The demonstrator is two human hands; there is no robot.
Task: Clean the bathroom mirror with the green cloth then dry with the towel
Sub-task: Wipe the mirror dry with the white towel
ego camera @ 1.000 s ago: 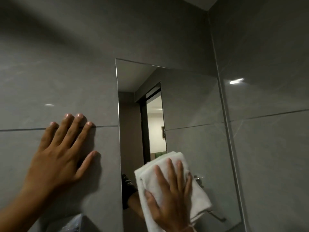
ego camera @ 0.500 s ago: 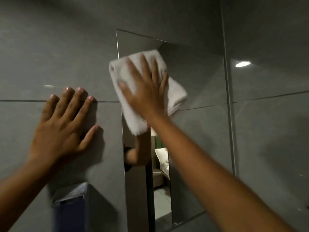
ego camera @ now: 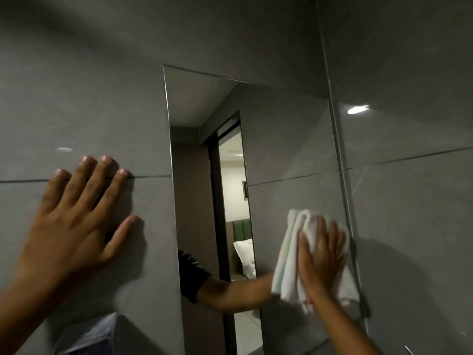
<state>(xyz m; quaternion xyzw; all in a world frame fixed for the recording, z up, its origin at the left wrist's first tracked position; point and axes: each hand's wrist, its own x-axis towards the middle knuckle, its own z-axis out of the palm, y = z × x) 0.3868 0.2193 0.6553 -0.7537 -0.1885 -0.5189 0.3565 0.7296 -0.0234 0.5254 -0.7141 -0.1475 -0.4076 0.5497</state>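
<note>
The tall frameless mirror [ego camera: 286,139] is set in the grey tiled wall, reaching right into the room corner. My right hand [ego camera: 320,254] presses a folded white towel [ego camera: 288,267] flat against the mirror's lower right part, close to its right edge. My left hand [ego camera: 76,224] rests flat with spread fingers on the wall tile to the left of the mirror, holding nothing. The mirror reflects my right arm and a doorway with a bed beyond. No green cloth is in view.
A grey tiled side wall [ego camera: 409,201] meets the mirror at the corner on the right. A dark blue box-like object [ego camera: 94,336] sits on the wall below my left hand. A ceiling light glints on the side wall [ego camera: 357,109].
My right hand has swept the towel from the mirror's upper left down to its lower right edge. My left hand has stayed on the wall.
</note>
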